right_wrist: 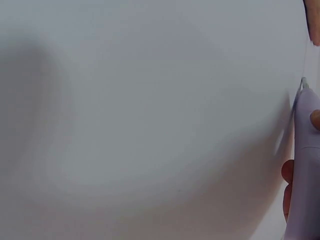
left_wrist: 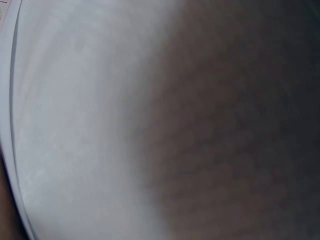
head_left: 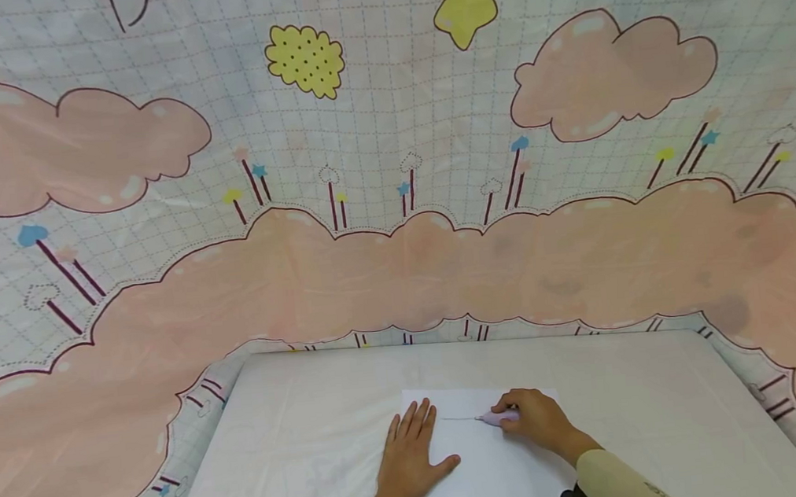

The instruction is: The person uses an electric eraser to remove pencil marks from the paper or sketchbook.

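A white sheet of paper lies flat on a counter covered in pale cloth, near the counter's front edge and about midway across it. The sheet is plain and rectangular, with a thin straight line running across its upper part.

The left hand rests palm down on the paper's left edge, its grip released — fingers straight and spread, pointing away from the person. The right hand sits on the paper's upper right part, its grip clenched around a pale lilac pen-shaped tool. The tool's tip points left along the thin line, toward the left hand, and touches the paper.

In the right wrist view the tool appears as a smooth lavender barrel with a narrow pointed tip, fingertips wrapped beside it. The left wrist view is blurred — only pale surface and shadow.

Behind the counter hangs a cloth backdrop printed with pink clouds and yellow stars.
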### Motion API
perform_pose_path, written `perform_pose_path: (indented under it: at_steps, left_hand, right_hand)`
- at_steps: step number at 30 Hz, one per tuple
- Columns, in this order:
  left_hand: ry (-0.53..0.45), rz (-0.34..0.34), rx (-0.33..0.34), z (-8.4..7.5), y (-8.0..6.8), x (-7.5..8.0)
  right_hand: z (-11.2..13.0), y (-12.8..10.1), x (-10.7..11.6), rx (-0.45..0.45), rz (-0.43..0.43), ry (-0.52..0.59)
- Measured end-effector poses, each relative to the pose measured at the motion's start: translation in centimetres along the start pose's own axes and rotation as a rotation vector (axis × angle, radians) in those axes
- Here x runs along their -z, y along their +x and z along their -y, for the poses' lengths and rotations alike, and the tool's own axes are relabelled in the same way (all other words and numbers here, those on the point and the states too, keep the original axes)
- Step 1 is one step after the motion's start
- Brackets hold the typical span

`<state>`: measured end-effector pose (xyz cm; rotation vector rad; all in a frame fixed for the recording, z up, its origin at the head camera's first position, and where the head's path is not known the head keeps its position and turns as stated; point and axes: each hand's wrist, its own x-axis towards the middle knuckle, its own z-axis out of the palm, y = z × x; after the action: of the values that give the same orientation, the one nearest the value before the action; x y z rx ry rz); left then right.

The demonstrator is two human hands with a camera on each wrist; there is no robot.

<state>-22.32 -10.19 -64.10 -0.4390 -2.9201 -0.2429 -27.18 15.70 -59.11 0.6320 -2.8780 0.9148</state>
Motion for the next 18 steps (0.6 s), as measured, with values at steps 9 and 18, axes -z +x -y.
perform_pose_path:
  at_steps: [9, 18]
  left_hand:
    - [-0.005, 0.029, 0.003, -0.25, -0.03, 0.41]
    - [0.001, 0.043, 0.008, -0.08, -0.01, 0.55]
  right_hand:
    - [0.39, 0.21, -0.19, 0.025, 0.012, 0.01]
    - [0.73, 0.25, -0.05, -0.007, 0.02, 0.019]
